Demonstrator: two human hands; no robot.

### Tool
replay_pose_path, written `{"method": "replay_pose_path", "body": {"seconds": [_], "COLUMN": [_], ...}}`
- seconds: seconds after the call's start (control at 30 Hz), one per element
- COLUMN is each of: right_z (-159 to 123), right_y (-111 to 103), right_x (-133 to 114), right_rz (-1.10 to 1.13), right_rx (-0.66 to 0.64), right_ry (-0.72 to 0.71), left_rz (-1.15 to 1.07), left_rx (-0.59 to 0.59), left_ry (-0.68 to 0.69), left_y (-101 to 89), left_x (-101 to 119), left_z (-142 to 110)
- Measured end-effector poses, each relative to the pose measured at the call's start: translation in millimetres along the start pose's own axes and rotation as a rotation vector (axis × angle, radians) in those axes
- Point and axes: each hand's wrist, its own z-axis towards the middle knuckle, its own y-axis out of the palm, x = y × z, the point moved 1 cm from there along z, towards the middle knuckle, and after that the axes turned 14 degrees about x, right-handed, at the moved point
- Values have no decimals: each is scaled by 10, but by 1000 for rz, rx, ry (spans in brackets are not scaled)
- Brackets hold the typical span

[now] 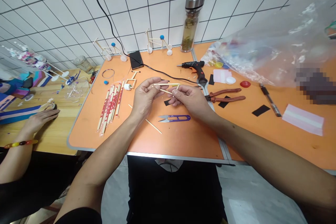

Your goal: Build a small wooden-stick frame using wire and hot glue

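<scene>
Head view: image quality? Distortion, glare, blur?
Head view: strong wide-angle distortion bows the wall tiles and table edge; lighting is even, shadows faint; glare sits on the plastic bag; left hand, right hand and stick frame look sharp; a patch at right is pixelated.

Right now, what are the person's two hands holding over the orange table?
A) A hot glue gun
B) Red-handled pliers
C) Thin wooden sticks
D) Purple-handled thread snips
C. The left hand and right hand pinch thin wooden sticks between them, while the purple-handled thread snips lie apart on the orange table.
</scene>
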Motion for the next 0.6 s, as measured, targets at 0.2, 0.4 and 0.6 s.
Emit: {"method": "replay_pose_path", "body": {"seconds": [0.2, 0.4, 0.6], "right_z": [-7, 0, -8], "right_y": [4, 6, 4], "right_x": [-12, -14, -33], "right_rz": [1, -4, -18], "right_rx": [1, -1, -2], "right_ry": [-8, -5, -1], "left_rz": [-7, 17, 30], "left_rx": [-5, 3, 16], "left_ry": [15, 22, 13], "left_y": [1, -2, 9], "left_x": [-9, 1, 17], "left_z": [0, -5, -11]}}
